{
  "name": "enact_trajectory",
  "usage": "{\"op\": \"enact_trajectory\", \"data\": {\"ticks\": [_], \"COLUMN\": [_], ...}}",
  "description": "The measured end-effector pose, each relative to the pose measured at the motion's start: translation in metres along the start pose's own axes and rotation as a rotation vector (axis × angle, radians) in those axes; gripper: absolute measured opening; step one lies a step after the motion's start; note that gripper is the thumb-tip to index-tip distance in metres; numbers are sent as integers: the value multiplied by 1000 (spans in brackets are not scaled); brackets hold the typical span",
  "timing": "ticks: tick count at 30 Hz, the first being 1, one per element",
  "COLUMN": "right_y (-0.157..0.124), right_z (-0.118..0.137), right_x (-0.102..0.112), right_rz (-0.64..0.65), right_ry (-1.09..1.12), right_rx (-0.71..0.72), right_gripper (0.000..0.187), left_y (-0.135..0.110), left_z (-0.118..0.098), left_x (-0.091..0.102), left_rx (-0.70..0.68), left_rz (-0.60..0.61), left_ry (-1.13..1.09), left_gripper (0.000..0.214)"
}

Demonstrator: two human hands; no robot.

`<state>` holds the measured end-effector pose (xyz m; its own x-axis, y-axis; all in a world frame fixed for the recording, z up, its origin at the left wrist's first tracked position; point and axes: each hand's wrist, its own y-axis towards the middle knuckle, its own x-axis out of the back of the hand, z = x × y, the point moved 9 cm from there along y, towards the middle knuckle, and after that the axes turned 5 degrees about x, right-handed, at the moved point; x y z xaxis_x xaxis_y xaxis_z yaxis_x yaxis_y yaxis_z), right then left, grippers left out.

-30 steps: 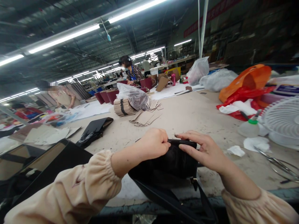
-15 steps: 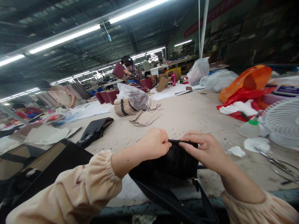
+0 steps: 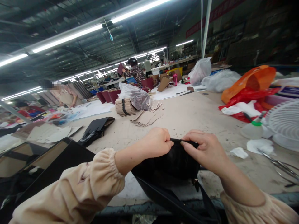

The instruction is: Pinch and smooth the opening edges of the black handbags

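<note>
A black bag (image 3: 173, 165) with a strap and metal hardware lies at the table's near edge, its side facing me. My left hand (image 3: 160, 141) is closed in a fist on its upper edge, thumb and fingers pinching the rim. On the same edge, a short way to the right, my right hand (image 3: 205, 149) grips the rim between thumb and fingers. The dark strap (image 3: 163, 194) hangs down over the table edge. What lies inside the bag is too dark to make out.
Left are a black box-like case (image 3: 58, 165) and another black bag (image 3: 97, 127). Ahead lie a banded stack of card pieces (image 3: 125, 107) and loose cards (image 3: 147, 117). Scissors (image 3: 280, 165), a white fan (image 3: 285, 123), a bottle (image 3: 253, 129) and an orange bag (image 3: 249, 82) are right. Co-workers stand beyond.
Both hands keep their pinch on the bag's rim with hardly any movement. The whole view has shifted slightly. A distant co-worker has lowered their head and a maroon panel.
</note>
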<state>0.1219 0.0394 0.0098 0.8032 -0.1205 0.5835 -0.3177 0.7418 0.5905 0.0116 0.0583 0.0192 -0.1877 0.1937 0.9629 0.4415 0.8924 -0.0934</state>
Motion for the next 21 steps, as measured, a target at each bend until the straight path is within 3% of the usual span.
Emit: {"op": "enact_trajectory", "data": {"ticks": [9,17,21], "right_y": [-2,2,3], "right_z": [5,2,0], "right_x": [-8,-14,-11], "right_rz": [152,130,104], "right_ry": [-22,-14,2], "right_rx": [3,-12,-17], "right_gripper": [17,19,18], "left_y": [1,0,-5], "left_z": [1,0,12], "left_x": [-1,0,6], "left_rx": [14,-39,-65], "left_rz": [1,49,103], "left_ry": [37,30,-18], "left_gripper": [24,26,30]}}
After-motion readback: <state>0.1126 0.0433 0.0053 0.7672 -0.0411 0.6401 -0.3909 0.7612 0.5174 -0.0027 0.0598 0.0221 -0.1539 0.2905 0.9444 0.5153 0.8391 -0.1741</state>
